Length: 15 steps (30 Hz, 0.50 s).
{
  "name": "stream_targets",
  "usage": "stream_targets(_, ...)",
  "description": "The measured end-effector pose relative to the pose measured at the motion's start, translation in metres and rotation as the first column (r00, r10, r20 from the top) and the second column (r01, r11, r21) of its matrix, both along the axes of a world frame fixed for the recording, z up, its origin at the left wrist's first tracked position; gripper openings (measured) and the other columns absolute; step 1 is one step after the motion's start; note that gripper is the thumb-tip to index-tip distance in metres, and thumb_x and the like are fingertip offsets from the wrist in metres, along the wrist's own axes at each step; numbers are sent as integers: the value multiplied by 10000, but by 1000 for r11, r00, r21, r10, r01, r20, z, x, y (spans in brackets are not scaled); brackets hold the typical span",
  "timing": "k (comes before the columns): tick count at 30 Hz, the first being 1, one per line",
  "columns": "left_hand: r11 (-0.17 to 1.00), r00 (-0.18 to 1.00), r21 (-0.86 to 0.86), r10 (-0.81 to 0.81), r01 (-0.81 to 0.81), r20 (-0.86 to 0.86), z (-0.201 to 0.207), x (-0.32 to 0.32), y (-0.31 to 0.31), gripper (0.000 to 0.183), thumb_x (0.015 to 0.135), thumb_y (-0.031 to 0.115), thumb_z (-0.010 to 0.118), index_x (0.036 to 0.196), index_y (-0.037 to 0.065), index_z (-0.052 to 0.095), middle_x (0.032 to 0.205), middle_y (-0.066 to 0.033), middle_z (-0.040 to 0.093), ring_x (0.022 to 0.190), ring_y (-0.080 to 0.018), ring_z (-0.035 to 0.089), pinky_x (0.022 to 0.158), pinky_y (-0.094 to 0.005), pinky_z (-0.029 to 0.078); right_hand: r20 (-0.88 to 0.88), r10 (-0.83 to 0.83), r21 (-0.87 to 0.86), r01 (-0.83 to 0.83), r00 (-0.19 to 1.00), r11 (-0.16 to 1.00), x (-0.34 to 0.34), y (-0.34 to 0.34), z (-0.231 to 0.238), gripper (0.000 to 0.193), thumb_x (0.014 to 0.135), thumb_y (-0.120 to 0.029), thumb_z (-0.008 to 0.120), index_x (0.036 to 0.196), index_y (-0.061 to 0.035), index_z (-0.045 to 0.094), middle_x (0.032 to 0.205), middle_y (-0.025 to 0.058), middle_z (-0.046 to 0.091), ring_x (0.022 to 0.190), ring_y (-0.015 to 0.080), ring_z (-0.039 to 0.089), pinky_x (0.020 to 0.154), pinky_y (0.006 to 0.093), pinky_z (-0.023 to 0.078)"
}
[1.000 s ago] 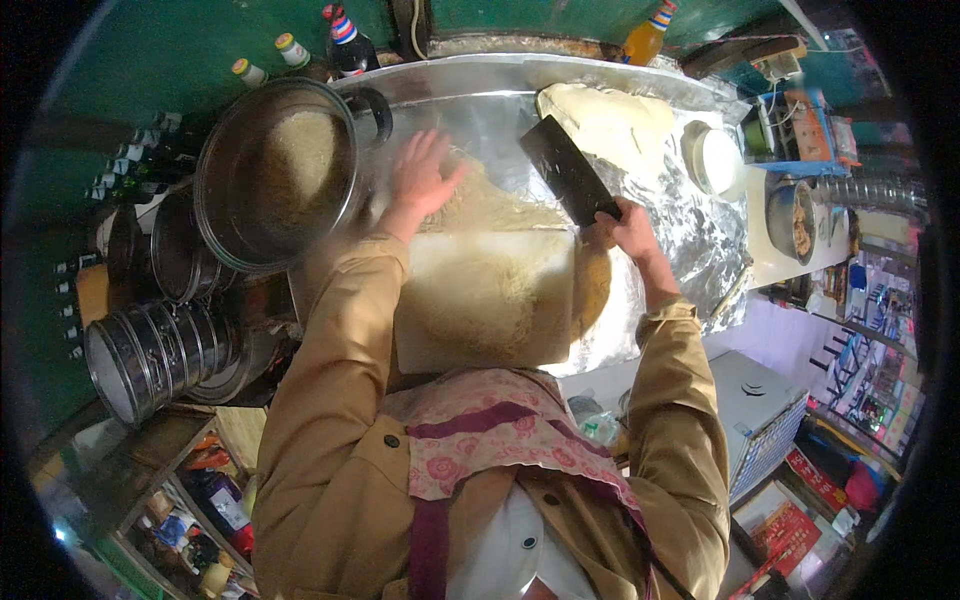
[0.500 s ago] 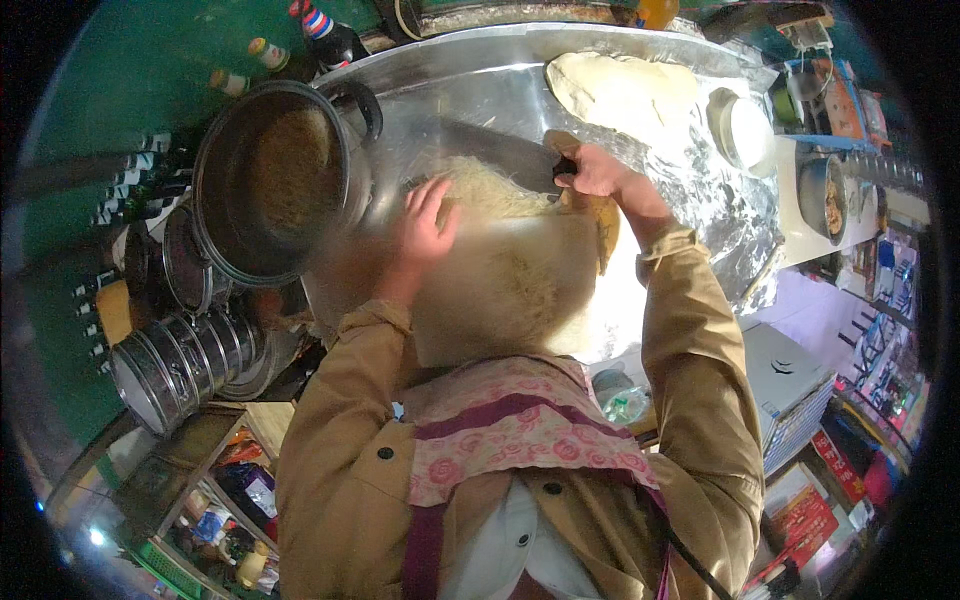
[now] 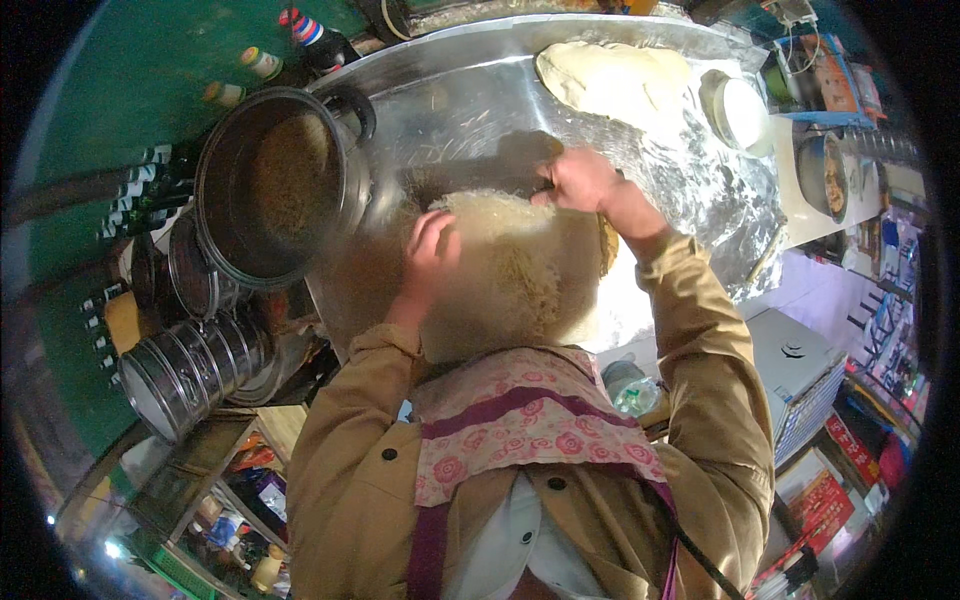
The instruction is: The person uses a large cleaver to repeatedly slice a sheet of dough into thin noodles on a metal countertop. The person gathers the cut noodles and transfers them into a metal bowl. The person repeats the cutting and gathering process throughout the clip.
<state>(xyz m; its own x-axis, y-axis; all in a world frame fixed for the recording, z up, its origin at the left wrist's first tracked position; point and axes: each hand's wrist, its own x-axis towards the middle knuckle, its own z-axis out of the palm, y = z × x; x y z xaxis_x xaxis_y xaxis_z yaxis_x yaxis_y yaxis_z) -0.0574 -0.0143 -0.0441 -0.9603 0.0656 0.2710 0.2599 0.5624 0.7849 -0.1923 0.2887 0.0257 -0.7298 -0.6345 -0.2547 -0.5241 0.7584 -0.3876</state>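
A round board (image 3: 470, 290) lies close in front of me, with pale thin strands (image 3: 500, 212) heaped across it. A looser clump of finer strands sits nearer my apron. My right hand (image 3: 585, 182) is closed round the handle of a broad knife (image 3: 470, 180). Its dark blade points left along the far edge of the heap. At the heap's left end, my left hand (image 3: 432, 245) has its fingers curled together against the strands, slightly blurred. The fingertips' exact grip is hard to make out.
A large metal pot (image 3: 225, 190) with brown contents stands at the left. Flattened dough (image 3: 615, 80) lies far right on the metal tabletop (image 3: 430, 105), beside a bowl of white stuff (image 3: 742, 112). Stacked steel containers (image 3: 190, 375) are at lower left; another bowl (image 3: 822, 175) stands farther right.
The knife and my right hand have come slightly nearer and left. My left fingers have curled in more. The finer clump on the board looks bigger.
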Motion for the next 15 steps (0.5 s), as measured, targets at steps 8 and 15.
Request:
stream_targets(8, 997, 997, 19, -75, 74, 36, 23, 68, -2, 257, 902, 85, 671, 1149, 51, 735, 1208, -190, 708, 1181, -397, 657, 1027, -473, 532, -129, 128, 95, -116, 983, 989, 111, 27, -14, 161, 857, -244, 741, 899, -95, 696, 781, 119, 678, 729, 364, 680, 664, 478, 559)
stream_targets(15, 1000, 1000, 0, -18, 18, 26, 16, 86, -49, 241, 880, 8, 586, 1087, -1, 709, 1159, -194, 706, 1177, -393, 644, 1030, -472, 521, -265, -98, -182, 50, 959, 982, 193, 27, 16, 273, 753, -151, 768, 1019, -116, 720, 877, 95, 678, 813, 331, 693, 722, 453, 569)
